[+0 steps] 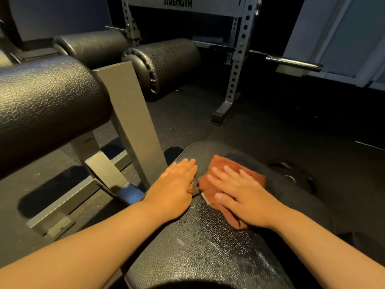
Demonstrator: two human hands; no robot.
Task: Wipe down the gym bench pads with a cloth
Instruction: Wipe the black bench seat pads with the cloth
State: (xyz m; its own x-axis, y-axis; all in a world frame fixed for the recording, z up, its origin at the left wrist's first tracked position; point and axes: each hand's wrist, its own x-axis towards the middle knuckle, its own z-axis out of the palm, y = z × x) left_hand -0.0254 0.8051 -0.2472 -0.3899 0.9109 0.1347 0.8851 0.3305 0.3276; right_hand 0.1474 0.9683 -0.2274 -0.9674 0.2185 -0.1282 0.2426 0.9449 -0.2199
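Head view: right grip point(245, 197) flat on cloth point(228, 162), left grip point(175, 184) flat on glossy pad point(198, 247); speckled floor point(183, 122).

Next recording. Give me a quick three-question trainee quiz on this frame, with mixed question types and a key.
1. True or false: the left hand rests on the cloth.
2. Which hand presses the cloth onto the bench pad? A) left hand only B) right hand only C) both
3. Fill in: the right hand lies ____ (flat or curled) on the cloth.
Key: 1 false, it lies on the bare bench pad beside the cloth; 2 B; 3 flat.
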